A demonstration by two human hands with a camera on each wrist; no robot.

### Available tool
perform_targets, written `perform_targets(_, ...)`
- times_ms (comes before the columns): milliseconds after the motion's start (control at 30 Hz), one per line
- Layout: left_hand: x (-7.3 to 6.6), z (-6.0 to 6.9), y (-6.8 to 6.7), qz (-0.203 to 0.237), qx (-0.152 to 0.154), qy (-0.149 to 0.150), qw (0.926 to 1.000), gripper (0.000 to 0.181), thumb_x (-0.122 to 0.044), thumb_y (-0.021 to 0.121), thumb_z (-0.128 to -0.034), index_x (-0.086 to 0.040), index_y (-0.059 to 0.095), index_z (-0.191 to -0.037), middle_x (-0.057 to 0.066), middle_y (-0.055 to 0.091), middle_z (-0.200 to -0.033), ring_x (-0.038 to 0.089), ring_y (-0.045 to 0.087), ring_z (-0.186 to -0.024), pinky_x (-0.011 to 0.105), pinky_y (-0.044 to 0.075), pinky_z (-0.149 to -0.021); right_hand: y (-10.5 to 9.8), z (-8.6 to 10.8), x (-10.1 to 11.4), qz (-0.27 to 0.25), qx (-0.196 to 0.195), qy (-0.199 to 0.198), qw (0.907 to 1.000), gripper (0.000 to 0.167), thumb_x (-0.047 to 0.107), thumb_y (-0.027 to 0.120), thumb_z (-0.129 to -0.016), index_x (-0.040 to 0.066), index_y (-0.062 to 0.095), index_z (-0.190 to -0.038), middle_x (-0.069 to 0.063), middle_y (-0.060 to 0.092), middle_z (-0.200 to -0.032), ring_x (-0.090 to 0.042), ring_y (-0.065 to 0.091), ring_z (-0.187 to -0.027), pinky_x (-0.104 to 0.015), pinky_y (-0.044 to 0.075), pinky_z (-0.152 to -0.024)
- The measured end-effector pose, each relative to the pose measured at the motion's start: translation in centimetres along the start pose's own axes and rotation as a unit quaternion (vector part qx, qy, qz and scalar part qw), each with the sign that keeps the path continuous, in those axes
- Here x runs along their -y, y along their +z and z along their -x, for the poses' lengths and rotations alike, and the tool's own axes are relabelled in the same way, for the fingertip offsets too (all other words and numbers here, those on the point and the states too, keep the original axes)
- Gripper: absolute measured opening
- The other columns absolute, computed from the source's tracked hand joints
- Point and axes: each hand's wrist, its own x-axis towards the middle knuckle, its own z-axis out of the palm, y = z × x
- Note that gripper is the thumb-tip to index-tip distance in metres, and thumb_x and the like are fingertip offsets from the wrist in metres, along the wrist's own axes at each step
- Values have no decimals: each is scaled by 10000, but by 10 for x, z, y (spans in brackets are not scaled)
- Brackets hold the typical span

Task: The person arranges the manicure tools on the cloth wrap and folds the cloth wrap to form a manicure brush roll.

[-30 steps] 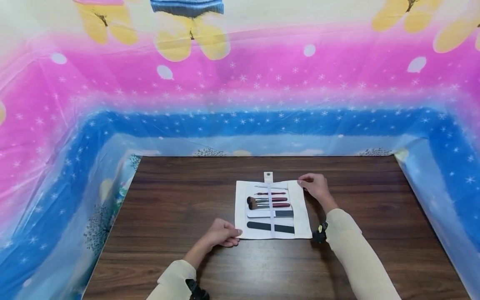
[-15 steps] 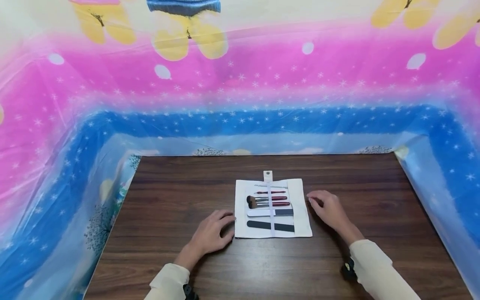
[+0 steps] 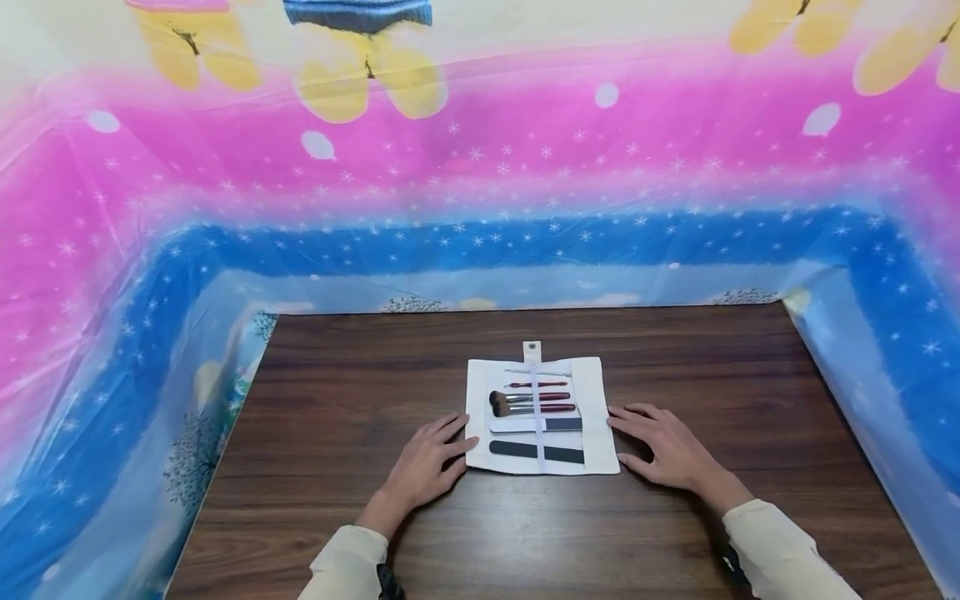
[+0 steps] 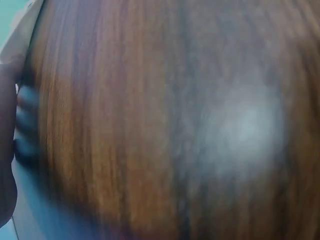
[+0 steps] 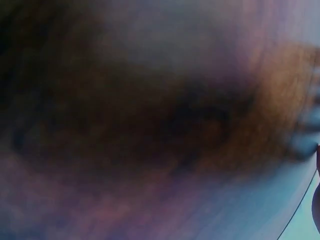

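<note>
A white fabric brush pouch lies spread flat on the table in the head view, a snap tab at its far edge. Under its pale strap sit two makeup brushes with dark red handles, a thin red tool, a slim silvery tool, a white-and-grey nail file and a black nail file. My left hand rests at the pouch's left edge, fingers spread and fingertips touching it. At the right edge, my right hand touches with extended fingers. Both wrist views are blurred.
The dark wooden table extends around the pouch. A pink and blue patterned cloth hangs behind it and along both sides. Cream sleeves and dark wrist straps are on both forearms.
Both hands have let go of the pouch's corners. The left hand has moved up along the left edge; the right has come down to the middle of the right edge. The pouch lies nearly unchanged.
</note>
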Motion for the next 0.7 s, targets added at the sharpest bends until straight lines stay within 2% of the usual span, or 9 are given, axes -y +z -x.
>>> perform_targets(133,0,-1,6,287,-419,-85,9987,290,-291,628,-998,-213,732,-1258,62,583,-1493,296,523,-1411,525,430,-1123,4,2,0,58,-61,-220,9997,655,414,724,-892,262,514,-1494,7,509,-1561,-292,491,-1394,-587,431,-1039)
perform_targets(267,-1,-3,8,660,-834,-249,9940,214,-236,656,-979,-159,790,-1126,79,635,-1430,303,571,-1359,548,452,-1084,9,5,1,72,-196,-352,9992,731,455,741,-870,282,466,-1525,0,479,-1584,-285,475,-1404,-580,421,-1041)
perform_targets(367,-2,-5,9,823,-1009,-383,9907,181,-214,659,-970,-127,810,-1019,80,663,-1391,301,595,-1328,559,466,-1050,13,7,3,147,-298,-535,9980,781,483,759,-843,293,448,-1534,6,477,-1586,-272,473,-1403,-566,420,-1038)
perform_targets(467,-3,-6,9,938,-1102,-477,9883,183,-210,658,-969,-114,813,-985,74,676,-1371,299,604,-1312,575,469,-1027,16,8,5,178,-372,-759,9963,811,497,770,-823,279,449,-1536,5,488,-1577,-271,481,-1395,-547,418,-1035)
perform_targets(600,-3,-6,11,1009,-1249,-497,9858,173,-202,666,-965,-117,814,-989,67,683,-1361,296,611,-1294,578,470,-1002,19,9,10,180,-501,-857,9949,721,445,739,-879,255,474,-1523,2,513,-1559,-274,507,-1372,-522,421,-1024)
perform_targets(700,-3,-6,11,1167,-1243,-552,9838,168,-208,660,-973,-139,814,-976,47,685,-1364,287,608,-1297,574,461,-997,20,7,13,51,-715,-805,9942,598,318,728,-918,229,538,-1478,-20,554,-1524,-282,535,-1344,-517,428,-1010)
